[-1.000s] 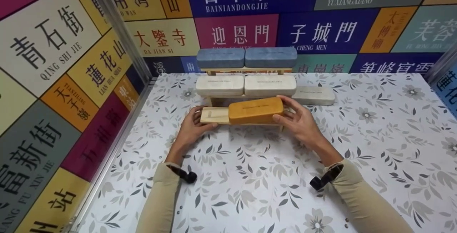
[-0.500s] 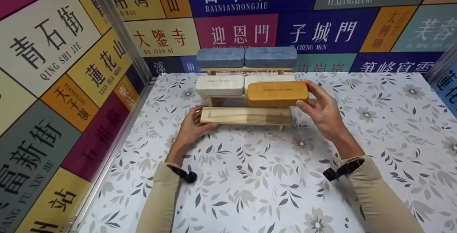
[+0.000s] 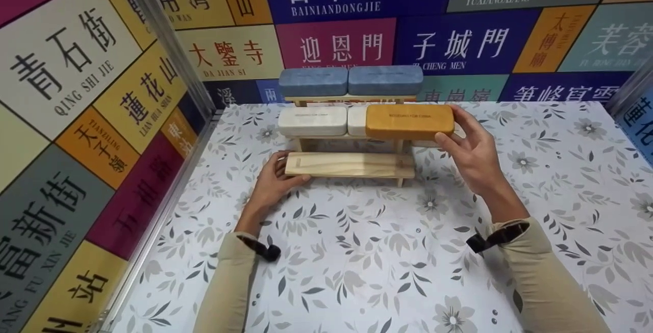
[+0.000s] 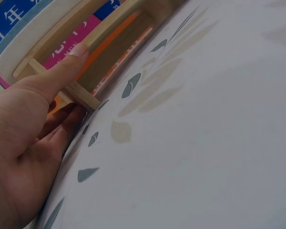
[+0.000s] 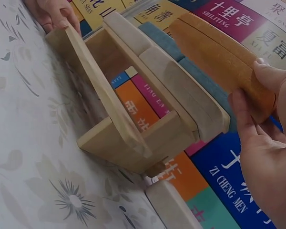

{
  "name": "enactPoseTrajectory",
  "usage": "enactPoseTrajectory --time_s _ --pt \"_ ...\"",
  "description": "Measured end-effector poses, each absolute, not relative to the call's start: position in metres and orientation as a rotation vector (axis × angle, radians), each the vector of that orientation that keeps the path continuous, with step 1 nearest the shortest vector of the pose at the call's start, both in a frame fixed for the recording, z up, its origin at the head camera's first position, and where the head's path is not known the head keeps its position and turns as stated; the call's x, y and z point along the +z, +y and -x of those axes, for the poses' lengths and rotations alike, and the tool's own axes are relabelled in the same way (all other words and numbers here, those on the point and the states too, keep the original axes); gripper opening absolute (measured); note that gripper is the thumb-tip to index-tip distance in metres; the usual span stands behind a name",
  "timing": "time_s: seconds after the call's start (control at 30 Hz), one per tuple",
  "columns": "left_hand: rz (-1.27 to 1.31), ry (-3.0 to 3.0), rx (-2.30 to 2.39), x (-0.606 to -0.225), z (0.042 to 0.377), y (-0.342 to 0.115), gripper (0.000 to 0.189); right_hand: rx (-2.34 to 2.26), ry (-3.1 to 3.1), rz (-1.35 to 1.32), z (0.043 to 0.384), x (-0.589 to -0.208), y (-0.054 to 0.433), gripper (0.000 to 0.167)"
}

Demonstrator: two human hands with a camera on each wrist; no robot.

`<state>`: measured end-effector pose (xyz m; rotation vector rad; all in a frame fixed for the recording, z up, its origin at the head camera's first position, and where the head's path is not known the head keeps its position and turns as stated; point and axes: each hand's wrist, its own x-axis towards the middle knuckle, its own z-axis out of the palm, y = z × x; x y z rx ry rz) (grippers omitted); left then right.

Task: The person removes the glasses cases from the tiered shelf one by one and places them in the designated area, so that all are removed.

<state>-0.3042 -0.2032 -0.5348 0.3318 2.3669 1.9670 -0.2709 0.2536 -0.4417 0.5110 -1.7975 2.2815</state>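
My right hand (image 3: 472, 154) holds an orange glasses case (image 3: 409, 121) by its right end, thumb in front and fingers behind. The case is raised in front of the stand's middle tier; the right wrist view shows the case (image 5: 219, 62) clear of the wood. My left hand (image 3: 273, 182) grips the left end of a stepped wooden stand (image 3: 352, 164), whose bottom shelf is bare. On the middle shelf sit a white case (image 3: 312, 121) and a second white case (image 3: 357, 120), mostly hidden by the orange one. Two blue cases, left (image 3: 312, 82) and right (image 3: 385, 80), occupy the top shelf.
Another pale case (image 5: 171, 207) lies on the table to the right of the stand, mostly covered in the head view. A flower-patterned cloth (image 3: 357, 251) covers the table. Printed panels (image 3: 336, 42) rise behind and at the left.
My right hand has lifted the orange case off the bottom shelf and carried it up and to the right. My left hand has stayed at the stand's left end.
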Motion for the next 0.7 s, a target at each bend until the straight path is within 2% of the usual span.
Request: enactPoseTrajectory --time_s 0.7 --pt "-0.315 2.347 1.992 -0.534 0.302 -0.202 0.095 2.385 -1.461 -0.470 0.286 -0.446 0.290 0.066"
